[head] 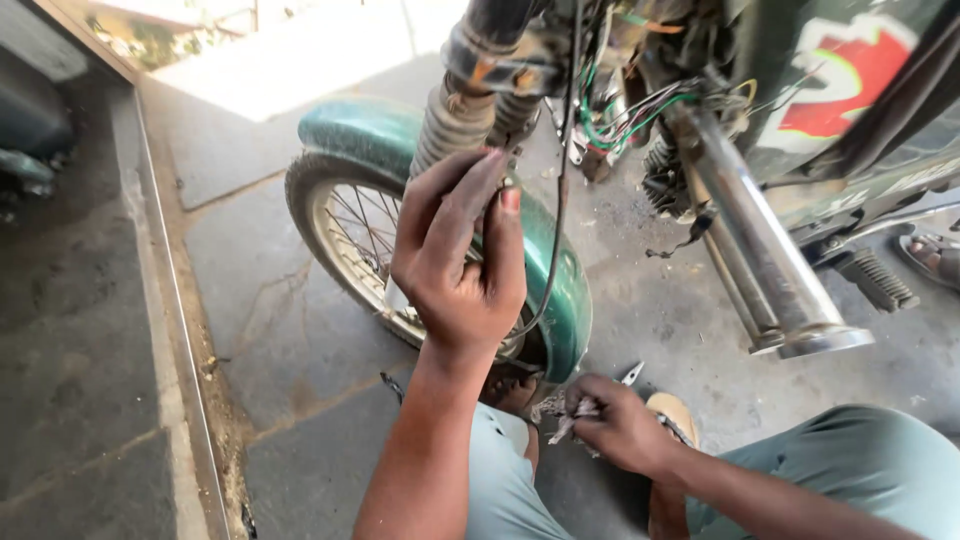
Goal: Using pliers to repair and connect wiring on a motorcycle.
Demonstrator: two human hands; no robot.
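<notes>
Left hand (455, 255) is up at frame centre, its grip pinching a thin cable (556, 230) beside the green fender (560, 290). Lower down, right hand (615, 425) has its grip clamped on pliers (590, 405).

fender (560, 290): green painted metal, dull and dusty
exhaust pipe (760, 250): shiny smooth metal
fork boot (450, 125): ribbed grey rubber
floor (280, 330): rough, cracked grey stone
my trousers (860, 460): soft matt cloth
wires (620, 115): smooth plastic

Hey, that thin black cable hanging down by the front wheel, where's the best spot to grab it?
Probably pinch the black cable on its straight stretch just right of the left hand, coming from the near side. There it hangs bare; higher up it runs into the tangle of coloured wires, lower it curves against the green mudguard.
</notes>
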